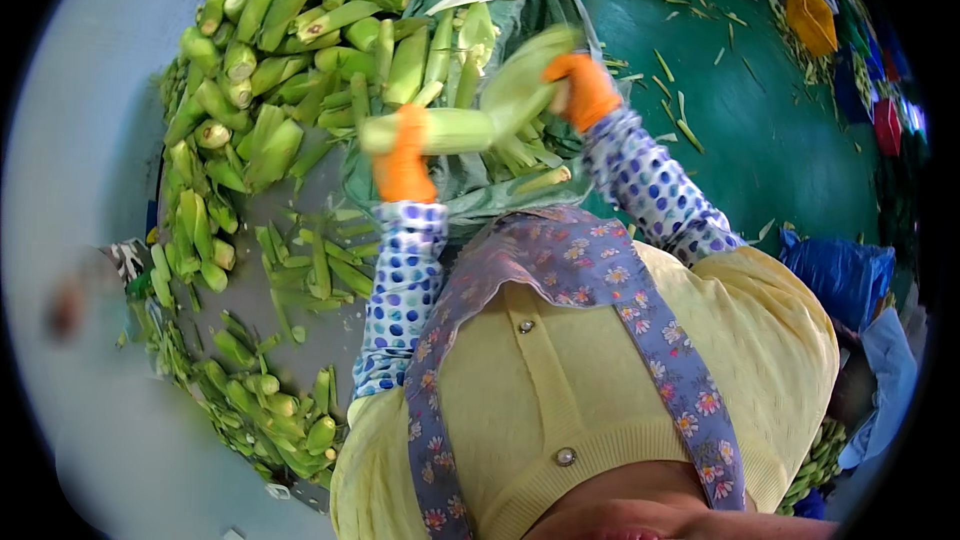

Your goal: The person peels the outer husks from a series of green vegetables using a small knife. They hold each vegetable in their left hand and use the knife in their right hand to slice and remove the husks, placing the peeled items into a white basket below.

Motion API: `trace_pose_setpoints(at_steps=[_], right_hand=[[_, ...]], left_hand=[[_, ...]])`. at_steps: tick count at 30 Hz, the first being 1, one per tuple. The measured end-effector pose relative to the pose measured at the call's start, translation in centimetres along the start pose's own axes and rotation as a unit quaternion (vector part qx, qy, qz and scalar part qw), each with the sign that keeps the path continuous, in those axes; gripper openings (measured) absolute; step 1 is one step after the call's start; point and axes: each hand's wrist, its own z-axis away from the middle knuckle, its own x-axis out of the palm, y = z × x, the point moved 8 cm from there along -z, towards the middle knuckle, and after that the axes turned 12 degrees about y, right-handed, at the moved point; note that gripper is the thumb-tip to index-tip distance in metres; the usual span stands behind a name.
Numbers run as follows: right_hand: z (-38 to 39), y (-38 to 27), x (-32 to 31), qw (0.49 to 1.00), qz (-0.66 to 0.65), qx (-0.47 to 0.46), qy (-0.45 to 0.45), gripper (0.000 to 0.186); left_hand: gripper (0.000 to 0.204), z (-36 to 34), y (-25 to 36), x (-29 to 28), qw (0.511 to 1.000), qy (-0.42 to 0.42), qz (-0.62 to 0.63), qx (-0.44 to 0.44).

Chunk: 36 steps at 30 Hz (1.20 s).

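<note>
Your flowered apron point(530, 252) and yellow cardigan point(570, 365) sit nearest the head camera. Beyond them, your gloved left hand point(403, 162) wraps around a corn ear point(458, 131) above a green sack point(462, 204); your right hand point(586, 92) pinches its blurred, bent-back husk point(522, 82). Leafy corn point(287, 10) lies heaped to your left.

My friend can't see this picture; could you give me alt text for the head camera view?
A person's gloved left hand grips a pale green ear of corn while the gloved right hand holds blurred husk leaves. Ears in green husks lie heaped to the left; yellow containers stand on a green floor at right.
</note>
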Motion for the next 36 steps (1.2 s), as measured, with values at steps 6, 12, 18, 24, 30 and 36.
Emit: trace_pose_setpoints(at_steps=[6, 12, 18, 24, 30, 36], right_hand=[[-7.2, -3.0, -3.7, 0.997, 0.073, 0.027, 0.019, 0.011], [2.4, -2.2, 5.3, 0.866, 0.249, -0.404, -0.160, 0.051], [9.8, -1.1, 12.2, 0.863, 0.159, -0.338, -0.340, 0.031], [0.1, -3.4, 4.8, 0.948, 0.161, -0.266, -0.065, 0.015], [-2.6, 3.5, 6.7, 0.982, 0.077, -0.060, -0.164, 0.015], [0.3, 1.7, 8.3, 0.978, 0.086, -0.047, -0.187, 0.016]], left_hand=[[0.052, -1.2, 2.4, -0.3, 0.990, -0.023, 0.137, 0.010], [0.045, 3.9, 4.6, 2.1, 0.989, -0.034, -0.093, 0.107], [0.045, 4.1, 5.0, 6.9, 0.965, -0.129, -0.151, 0.173], [0.019, 0.8, 3.9, 4.2, 0.990, -0.016, -0.115, 0.076], [0.048, -0.9, -5.4, 5.0, 0.989, -0.117, -0.093, -0.007], [0.077, -1.1, -16.0, 1.1, 0.952, -0.203, -0.190, -0.130]])
